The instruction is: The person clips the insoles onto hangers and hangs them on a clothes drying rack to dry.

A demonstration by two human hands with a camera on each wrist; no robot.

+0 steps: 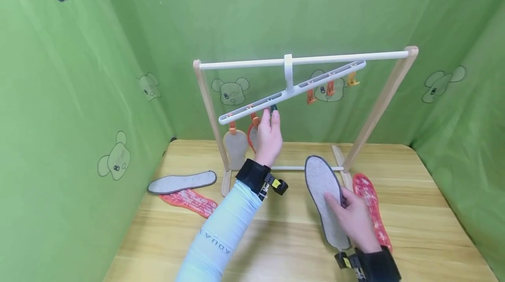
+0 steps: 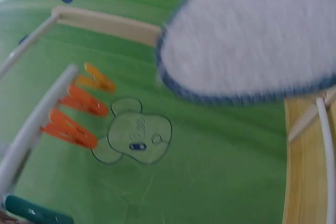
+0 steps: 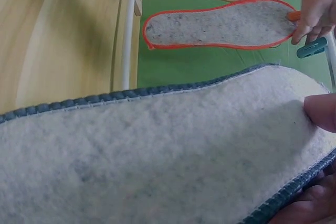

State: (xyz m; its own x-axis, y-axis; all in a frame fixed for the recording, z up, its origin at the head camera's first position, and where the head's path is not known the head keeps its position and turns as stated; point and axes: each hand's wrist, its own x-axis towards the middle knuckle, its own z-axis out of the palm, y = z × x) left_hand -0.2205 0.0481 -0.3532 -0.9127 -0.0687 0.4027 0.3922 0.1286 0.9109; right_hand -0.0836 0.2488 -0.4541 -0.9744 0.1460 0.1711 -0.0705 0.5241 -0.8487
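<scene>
My left hand (image 1: 270, 135) is raised to the grey hanger bar (image 1: 292, 92), pinching a dark green clip (image 3: 312, 48) under it. My right hand (image 1: 355, 216) grips a grey felt insole (image 1: 321, 190) with a dark blue stitched edge, thumb on its face and fingers behind. That insole is tilted up in front of the rack. Left of my left hand, a yellow-edged insole (image 1: 236, 146) and a red-edged insole (image 3: 220, 24) hang from orange clips (image 1: 232, 128). On the bar's right half, two orange clips (image 2: 73, 129) and a yellow clip (image 2: 95, 80) hold nothing.
A wooden rack (image 1: 382, 106) with a white top rod (image 1: 244, 64) carries the hanger. On the table (image 1: 426, 220) at left, a grey insole (image 1: 183, 181) overlaps a red patterned insole (image 1: 191, 201). Another red patterned insole (image 1: 371, 203) lies at right. Green cloth (image 1: 315, 14) surrounds the table.
</scene>
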